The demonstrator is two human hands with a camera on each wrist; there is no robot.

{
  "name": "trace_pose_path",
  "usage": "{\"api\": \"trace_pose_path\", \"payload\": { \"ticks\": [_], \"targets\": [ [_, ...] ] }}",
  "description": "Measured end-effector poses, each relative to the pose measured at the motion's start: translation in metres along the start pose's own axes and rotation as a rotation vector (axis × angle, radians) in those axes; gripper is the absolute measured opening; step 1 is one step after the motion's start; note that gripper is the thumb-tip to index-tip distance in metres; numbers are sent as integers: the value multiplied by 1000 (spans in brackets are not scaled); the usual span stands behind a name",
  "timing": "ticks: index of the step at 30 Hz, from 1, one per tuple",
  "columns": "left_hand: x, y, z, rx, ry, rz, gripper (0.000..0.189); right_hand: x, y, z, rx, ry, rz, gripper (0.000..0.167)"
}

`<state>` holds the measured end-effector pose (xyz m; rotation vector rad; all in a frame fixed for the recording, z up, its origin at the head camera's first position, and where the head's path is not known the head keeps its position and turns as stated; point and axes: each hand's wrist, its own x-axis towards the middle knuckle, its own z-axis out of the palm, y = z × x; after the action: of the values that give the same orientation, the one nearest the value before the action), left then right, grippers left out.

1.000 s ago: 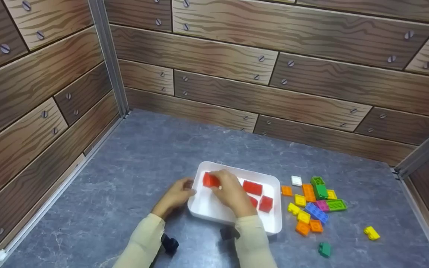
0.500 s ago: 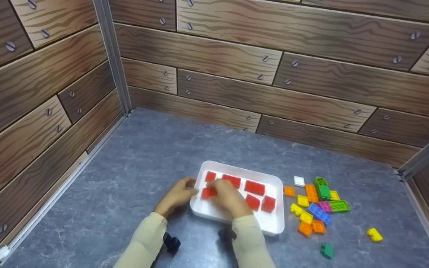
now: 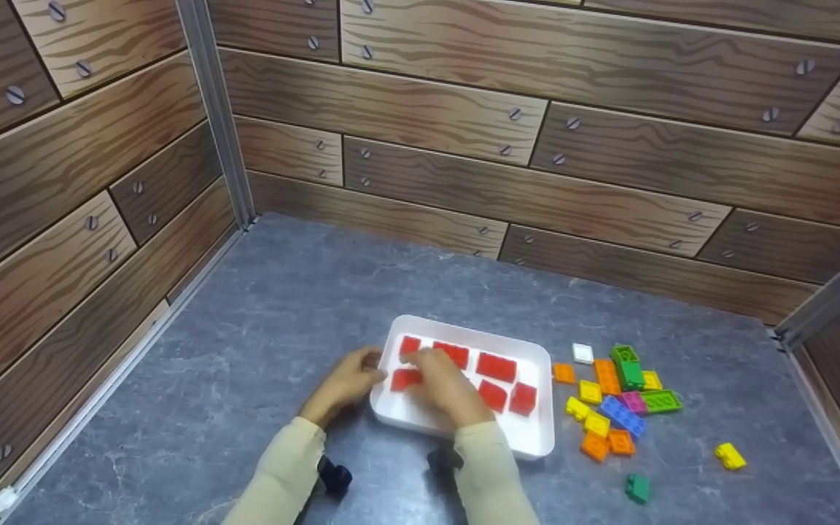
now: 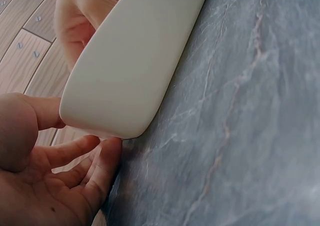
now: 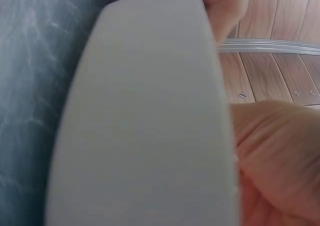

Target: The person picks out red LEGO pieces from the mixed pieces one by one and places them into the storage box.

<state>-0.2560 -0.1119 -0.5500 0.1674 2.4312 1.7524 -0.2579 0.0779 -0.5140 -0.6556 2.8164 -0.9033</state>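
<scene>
A white tray (image 3: 529, 437) lies on the table with several red bricks (image 3: 496, 367) spread inside it. At the tray's left end my left hand (image 3: 345, 379) holds on; in the left wrist view its thumb meets the rim and its fingers (image 4: 107, 161) touch the outer wall. My right hand (image 3: 449, 386) reaches over the near rim into the tray. It pinches a red block (image 3: 405, 379) near the tray's left end, index finger on the far side and thumb side nearer me. In the right wrist view the tray wall (image 5: 145, 116) hides the right fingertips.
Right of the tray lies a loose group of bricks: orange (image 3: 607, 377), yellow (image 3: 589, 392), green (image 3: 631, 375), blue (image 3: 622, 415), magenta (image 3: 633, 402) and white (image 3: 582, 354). A yellow piece (image 3: 730, 456) and a dark green one (image 3: 637, 488) lie apart. Wood-patterned walls (image 3: 420, 146) bound the table.
My right hand has brought a red block from the tray's far left part toward me, then stayed there for the last half second. My left hand keeps its place on the tray.
</scene>
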Motion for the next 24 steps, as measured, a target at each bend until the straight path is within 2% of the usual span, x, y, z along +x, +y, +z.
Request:
{"api": "trace_pose_path", "payload": {
  "ticks": [2, 3, 7, 10, 13, 18, 24],
  "targets": [
    [0, 0, 1, 0, 0, -5, 45, 0, -1, -5, -17, 11, -17, 34],
    [0, -1, 1, -1, 0, -8, 45, -1, -2, -8, -45, 23, -54, 37],
    [-1, -2, 2, 18, 1, -13, 44, -14, -6, -22, 8, 69, -22, 40],
    [-1, -2, 1, 37, 13, -31, 44, -27, -8, -35, 41, 123, -35, 43],
    [-1, -1, 0, 36, 24, -43, 44, -39, -8, -50, 22, 195, -66, 43],
    [-1, -2, -1, 28, 24, -58, 44, -59, 1, -73, -25, 323, -127, 45],
    [-2, -6, -4, 11, 25, -52, 44, -87, 18, -87, -66, 418, -168, 45]
  ]
}}
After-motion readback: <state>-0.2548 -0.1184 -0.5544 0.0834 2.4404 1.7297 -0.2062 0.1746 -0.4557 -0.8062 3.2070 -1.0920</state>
